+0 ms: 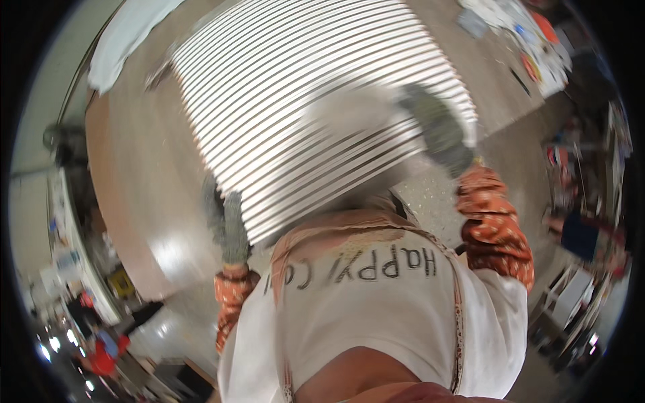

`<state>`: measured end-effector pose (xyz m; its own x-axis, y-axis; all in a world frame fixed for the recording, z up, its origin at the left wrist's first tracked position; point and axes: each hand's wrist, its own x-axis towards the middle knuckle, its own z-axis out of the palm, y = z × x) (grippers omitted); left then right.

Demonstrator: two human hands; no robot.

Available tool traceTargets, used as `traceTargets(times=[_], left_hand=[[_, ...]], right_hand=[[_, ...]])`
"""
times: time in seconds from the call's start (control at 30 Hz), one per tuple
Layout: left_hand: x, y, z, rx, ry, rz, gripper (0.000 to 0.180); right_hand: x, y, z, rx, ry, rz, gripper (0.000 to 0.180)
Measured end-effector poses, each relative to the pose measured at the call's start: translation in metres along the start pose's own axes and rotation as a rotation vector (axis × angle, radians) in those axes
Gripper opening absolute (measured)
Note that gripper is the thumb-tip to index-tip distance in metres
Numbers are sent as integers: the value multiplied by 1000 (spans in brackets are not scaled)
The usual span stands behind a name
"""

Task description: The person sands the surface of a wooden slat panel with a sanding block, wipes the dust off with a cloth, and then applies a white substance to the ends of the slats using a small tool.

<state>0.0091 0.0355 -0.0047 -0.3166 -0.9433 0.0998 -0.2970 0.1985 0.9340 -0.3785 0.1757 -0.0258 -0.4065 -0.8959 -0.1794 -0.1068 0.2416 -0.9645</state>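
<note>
A large ribbed panel (pixel 295 114), white with dark parallel grooves, was held up in front of the person's chest, over a brown table (pixel 144 195). Its lower left edge was gripped by the left hand (pixel 228 225), in a grey knit glove, with the fingers closed around the edge. The upper right part was met by the right hand (pixel 437 131), also gloved in grey and raised higher; it was blurred, so whether its fingers were clenched on the panel cannot be told. Both forearms were covered by orange patterned sleeves (pixel 494 225) and were bent upward from the lower edge. A white apron (pixel 376 316) with dark lettering across the chest was worn. A white sheet (pixel 124 37) was laid at the table's far left corner. Colourful flat items (pixel 531 40) were spread on a surface at the upper right. A speckled pale floor (pixel 430 195) was seen beneath, and cluttered shelving (pixel 578 295) was placed along the right side.
</note>
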Motion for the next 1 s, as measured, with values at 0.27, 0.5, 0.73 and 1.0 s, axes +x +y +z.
traceTargets(times=[0.27,0.5,0.73,1.0], left_hand=[[11,-28,-15,-587,143,-65,46],[-31,33,-9,-115,522,251,53],[-15,101,133,-540,207,262,60],[1,94,160,-334,523,314,45]], right_hand=[[48,24,-237,-306,514,-384,34],[60,-98,-102,-327,430,-579,32],[40,-83,4,-508,-404,-859,57],[61,-90,0,-601,-446,-1261,75]])
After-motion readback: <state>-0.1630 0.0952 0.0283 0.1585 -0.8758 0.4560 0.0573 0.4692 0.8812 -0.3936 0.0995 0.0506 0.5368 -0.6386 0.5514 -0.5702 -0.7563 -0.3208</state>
